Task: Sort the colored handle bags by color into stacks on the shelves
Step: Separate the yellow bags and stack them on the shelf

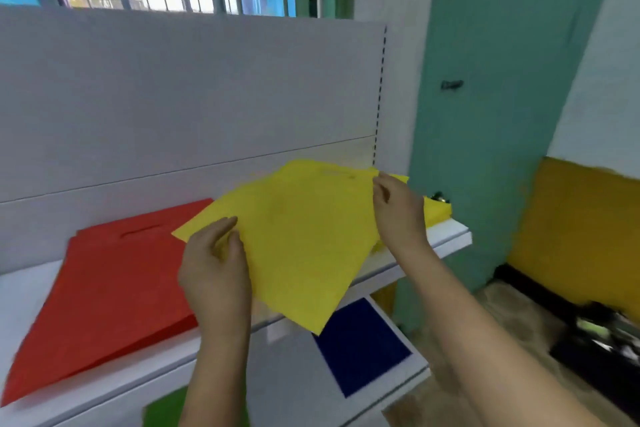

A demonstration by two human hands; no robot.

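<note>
1. Top bag (304, 239): bright yellow, plain, no print.
2. Yellow stack (437, 210) beneath it, at the shelf's right end: same yellow.
3. Red stack (104, 295): saturated red-orange, plain; handle slot shows as a darker red slit.
4. Blue bag (360, 345), lower shelf: deep navy, plain.
5. Green bag (164, 409), bottom edge of view: vivid green; only a corner visible.
6. Upper shelf (446, 236): white board; back panel pale grey-white with a vertical row of dark slots at right.
7. Door (502, 80): teal green.
8. Wall panel (571, 229), far right: mustard yellow.
</note>
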